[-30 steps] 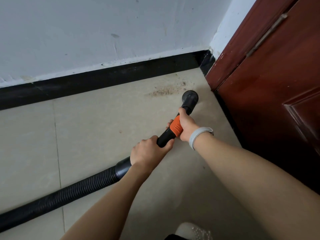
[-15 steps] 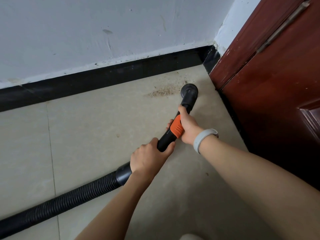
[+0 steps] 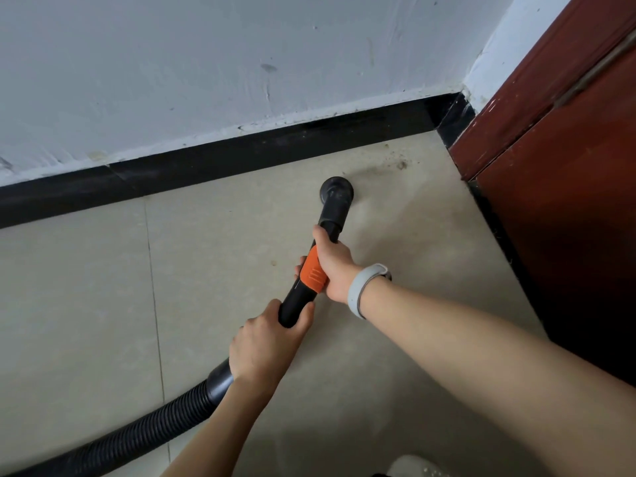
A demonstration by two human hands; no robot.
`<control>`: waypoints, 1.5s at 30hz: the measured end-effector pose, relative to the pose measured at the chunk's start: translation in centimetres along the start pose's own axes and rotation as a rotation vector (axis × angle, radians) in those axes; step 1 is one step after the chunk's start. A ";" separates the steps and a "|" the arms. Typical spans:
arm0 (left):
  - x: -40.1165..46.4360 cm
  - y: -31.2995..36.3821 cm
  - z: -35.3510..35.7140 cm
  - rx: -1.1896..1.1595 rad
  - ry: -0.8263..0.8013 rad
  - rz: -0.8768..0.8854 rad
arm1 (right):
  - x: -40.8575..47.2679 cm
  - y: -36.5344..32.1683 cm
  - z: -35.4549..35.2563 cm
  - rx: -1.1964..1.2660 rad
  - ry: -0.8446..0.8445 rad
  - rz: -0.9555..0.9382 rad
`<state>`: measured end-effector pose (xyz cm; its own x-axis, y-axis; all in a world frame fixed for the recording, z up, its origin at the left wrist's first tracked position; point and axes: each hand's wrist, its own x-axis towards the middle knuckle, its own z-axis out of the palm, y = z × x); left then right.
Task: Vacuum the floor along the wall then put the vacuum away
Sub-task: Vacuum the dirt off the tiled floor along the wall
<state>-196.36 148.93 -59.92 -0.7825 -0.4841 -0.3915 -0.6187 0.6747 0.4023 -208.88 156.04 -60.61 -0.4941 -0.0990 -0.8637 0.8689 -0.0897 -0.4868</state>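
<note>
The vacuuming step is judged to be in hand, with putting the vacuum away not yet begun; the black nozzle is set down on the tiled floor, near the black skirting board and short of the corner. The wand, with its orange collar, is gripped by both hands; the right hand is wrapped round the collar nearer the nozzle, its fingers curled under the tube, while the left hand is closed round the lower end of the wand, where the ribbed hose is joined. A scatter of brown dirt is seen on the floor between the nozzle and the corner, close to the skirting board; the next move is judged to call for the nozzle to be pushed forward and to the right over that patch, kept flat on the tile. The way is narrowed by the red-brown door and its frame on the right, against which the nozzle could be knocked; the hose trails off to the lower left and could drag. A grey band is worn on the right wrist; the white wall rises above the skirting board.
</note>
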 end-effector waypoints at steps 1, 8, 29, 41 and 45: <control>0.0 -0.4 -0.2 -0.003 0.013 -0.011 | 0.0 0.2 0.5 -0.008 -0.010 0.004; 1.8 0.0 -0.9 -0.012 0.021 -0.012 | 0.7 -1.3 1.6 -0.042 -0.036 -0.009; 4.3 11.4 3.7 0.092 -0.156 0.219 | 3.4 -7.9 -9.9 0.110 0.168 -0.072; 7.2 11.3 2.7 0.118 -0.131 0.243 | 4.5 -9.6 -8.0 0.173 0.101 -0.083; 7.0 9.6 2.2 0.095 -0.123 0.202 | 4.6 -8.6 -6.5 0.142 0.075 -0.073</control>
<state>-207.65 153.23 -60.59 -0.8719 -0.2665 -0.4107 -0.4365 0.8031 0.4055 -218.47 162.78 -61.26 -0.5471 -0.0134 -0.8369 0.8155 -0.2336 -0.5294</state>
